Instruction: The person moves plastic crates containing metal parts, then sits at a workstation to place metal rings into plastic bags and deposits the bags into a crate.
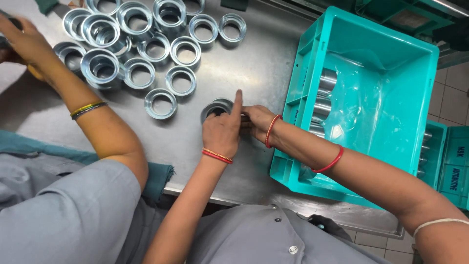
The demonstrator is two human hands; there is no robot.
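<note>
A: What colour was the crate (312, 44)?
B: Teal all over, and the rings (161, 102) were shiny silver.
A: And the bangles (217, 156)?
B: Red and gold, against grey sleeves (73, 215) and a dull steel table (259, 63).

Rings (141, 44) left (crate (312, 49) right)

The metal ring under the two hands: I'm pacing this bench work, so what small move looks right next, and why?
Probably lift the metal ring clear of the steel table. The left hand covers its near edge with the forefinger raised, and the right hand meets it from the side. It lies apart from the cluster of rings, beside the teal crate.
</note>
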